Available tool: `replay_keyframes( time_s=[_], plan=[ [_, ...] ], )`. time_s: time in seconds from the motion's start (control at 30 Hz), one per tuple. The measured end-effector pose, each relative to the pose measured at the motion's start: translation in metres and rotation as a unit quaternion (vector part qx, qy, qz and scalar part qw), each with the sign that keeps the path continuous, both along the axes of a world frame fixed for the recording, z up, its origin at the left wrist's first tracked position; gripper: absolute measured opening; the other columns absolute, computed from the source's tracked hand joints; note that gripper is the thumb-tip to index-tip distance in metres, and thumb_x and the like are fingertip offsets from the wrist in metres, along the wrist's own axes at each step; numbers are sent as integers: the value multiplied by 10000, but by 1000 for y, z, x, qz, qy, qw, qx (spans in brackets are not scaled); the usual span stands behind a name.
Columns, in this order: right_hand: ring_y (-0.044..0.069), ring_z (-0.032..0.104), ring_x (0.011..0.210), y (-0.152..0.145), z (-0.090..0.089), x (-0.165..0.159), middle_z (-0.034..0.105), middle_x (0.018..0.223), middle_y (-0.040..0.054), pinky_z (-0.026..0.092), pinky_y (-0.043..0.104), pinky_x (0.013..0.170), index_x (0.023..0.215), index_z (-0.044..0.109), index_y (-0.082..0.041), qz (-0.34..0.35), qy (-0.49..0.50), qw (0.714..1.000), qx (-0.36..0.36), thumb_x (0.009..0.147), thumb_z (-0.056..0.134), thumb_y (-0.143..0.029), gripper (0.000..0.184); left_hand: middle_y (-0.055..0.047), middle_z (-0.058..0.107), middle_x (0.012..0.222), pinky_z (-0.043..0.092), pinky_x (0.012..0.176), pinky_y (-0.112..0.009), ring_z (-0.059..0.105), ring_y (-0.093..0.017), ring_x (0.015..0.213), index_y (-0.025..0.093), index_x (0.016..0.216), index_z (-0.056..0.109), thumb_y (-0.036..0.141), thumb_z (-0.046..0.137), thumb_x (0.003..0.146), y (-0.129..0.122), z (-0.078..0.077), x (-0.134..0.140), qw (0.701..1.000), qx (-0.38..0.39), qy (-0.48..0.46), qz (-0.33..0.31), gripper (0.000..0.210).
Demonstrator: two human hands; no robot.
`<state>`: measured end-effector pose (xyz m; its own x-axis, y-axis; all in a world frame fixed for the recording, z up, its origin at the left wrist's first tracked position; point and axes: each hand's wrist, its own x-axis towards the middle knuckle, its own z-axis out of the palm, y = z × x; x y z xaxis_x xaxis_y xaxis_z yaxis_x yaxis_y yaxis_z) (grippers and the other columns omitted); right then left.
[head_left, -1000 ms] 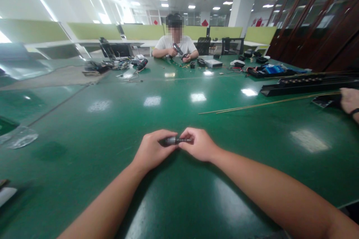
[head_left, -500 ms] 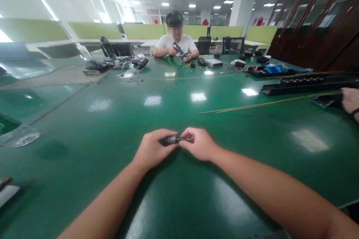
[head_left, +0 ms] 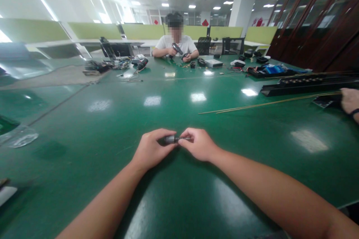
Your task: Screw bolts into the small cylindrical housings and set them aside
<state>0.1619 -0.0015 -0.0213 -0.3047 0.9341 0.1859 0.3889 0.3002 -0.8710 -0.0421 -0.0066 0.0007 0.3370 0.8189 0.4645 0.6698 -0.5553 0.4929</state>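
Over the green table (head_left: 117,119), my left hand (head_left: 150,149) is closed around a short grey and black cylinder that looks like a drill chuck (head_left: 169,139). A thin, dark, ridged rod, apparently a drill bit (head_left: 182,139), sticks out of its right end. The thumb and fingers of my right hand (head_left: 200,145) pinch this rod, partly covering it. My fingertips on both sides nearly meet, and the left end of the chuck is hidden in my left palm.
Across the table a person (head_left: 175,43) holds a power drill (head_left: 177,48). At right, another person's hand (head_left: 350,100) is by thin brass-coloured rods (head_left: 263,104) and a black metal channel (head_left: 305,86). A clear plastic container (head_left: 22,136) lies at left.
Both hands keep nearly the same place and grip on the chuck and bit. The person across the table has lowered their head slightly.
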Motion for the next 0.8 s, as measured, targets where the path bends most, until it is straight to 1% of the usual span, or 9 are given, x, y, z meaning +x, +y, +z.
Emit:
replay_keyframes(
  time_s=[0.2, 0.6, 0.8],
  plan=[
    [150, 637, 701, -1, 1, 0, 716, 804, 17, 464, 243, 637, 907, 702, -181, 0, 2, 1000, -2, 855, 640, -323, 163, -59, 760, 977, 572, 849, -329, 717, -218, 885, 212, 1014, 745, 374, 724, 800, 0, 1, 0, 1000, -3, 0, 4, 270],
    [134, 594, 650, -2, 2, 0, 683, 747, 4, 422, 231, 597, 898, 696, -177, -6, 9, 1000, 4, 848, 634, -315, 159, -40, 758, 967, 558, 832, -316, 714, -206, 874, 219, 999, 746, 357, 743, 788, 1, 1, -1, 1000, -10, -11, 8, 252],
    [126, 575, 625, -2, 3, 0, 668, 719, -2, 412, 228, 583, 885, 697, -176, -8, 9, 1000, 5, 841, 638, -320, 161, -37, 757, 989, 550, 857, -316, 712, -206, 898, 222, 1015, 743, 344, 744, 787, 2, 0, -3, 1000, -12, -6, 5, 259]
  ],
)
